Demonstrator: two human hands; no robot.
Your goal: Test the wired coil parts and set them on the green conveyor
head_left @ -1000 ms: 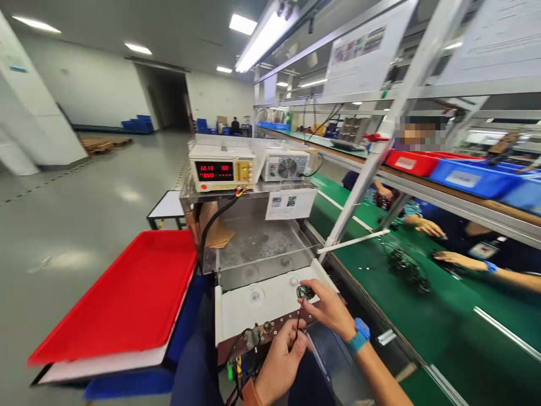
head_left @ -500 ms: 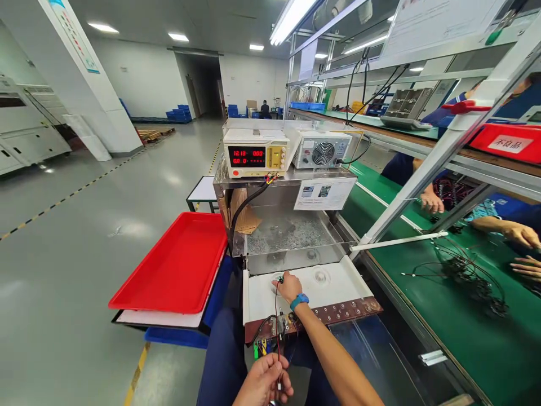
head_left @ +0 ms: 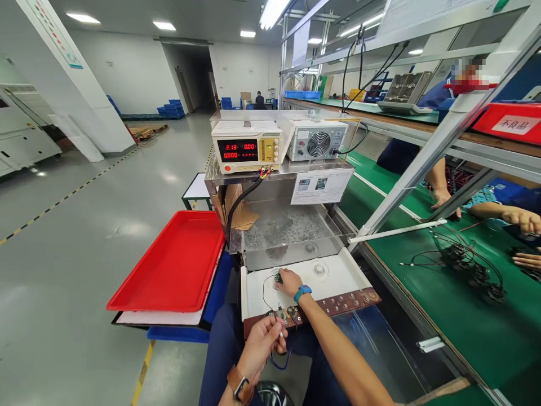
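My right hand (head_left: pixel 288 281), with a blue wristband, presses a small round dark part (head_left: pixel 278 277) onto the left socket of a white fixture plate (head_left: pixel 333 277). My left hand (head_left: pixel 262 340), with a brown watch, pinches the part's thin wire ends next to the connectors on the brown terminal strip (head_left: pixel 338 304) at the plate's front edge. A thin black wire loops from the part across the plate to my left hand. Behind the plate a power supply (head_left: pixel 245 148) shows red digits.
A red tray (head_left: pixel 169 265) lies to the left on stacked trays. A fan-fronted grey unit (head_left: pixel 316 141) sits on the steel stand. To the right runs a green conveyor (head_left: pixel 443 299) with a wired-parts bundle (head_left: pixel 469 265); other people's hands (head_left: pixel 524 221) work there.
My left hand moved up from near my lap to the terminal strip with the wire ends. My right hand stays on the round part. The supply's display reading changed.
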